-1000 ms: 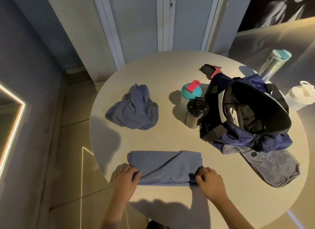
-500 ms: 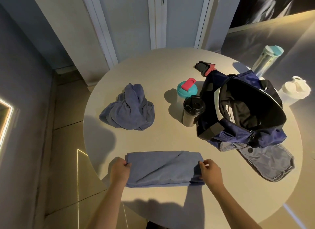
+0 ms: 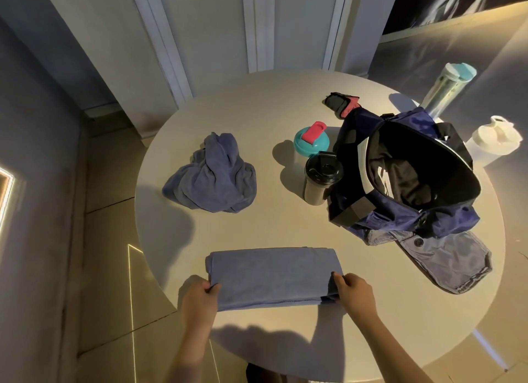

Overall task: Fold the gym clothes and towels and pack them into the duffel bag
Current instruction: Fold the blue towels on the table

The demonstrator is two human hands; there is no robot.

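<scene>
Two hands work the near edge of the table (image 3: 285, 228): the left hand (image 3: 200, 295) pinches the left end of the folded blue towel (image 3: 271, 277), the right hand (image 3: 354, 292) pinches its right end. The cloth looks soft, light and limp; I'd guess it sags unless carried by both ends or scooped from beneath. Farther on the left lies a crumpled towel (image 3: 211, 180), not yet folded. Far right, the duffel bag (image 3: 383, 214) gapes open, a black-lidded shaker (image 3: 323, 180) just beside it.
</scene>
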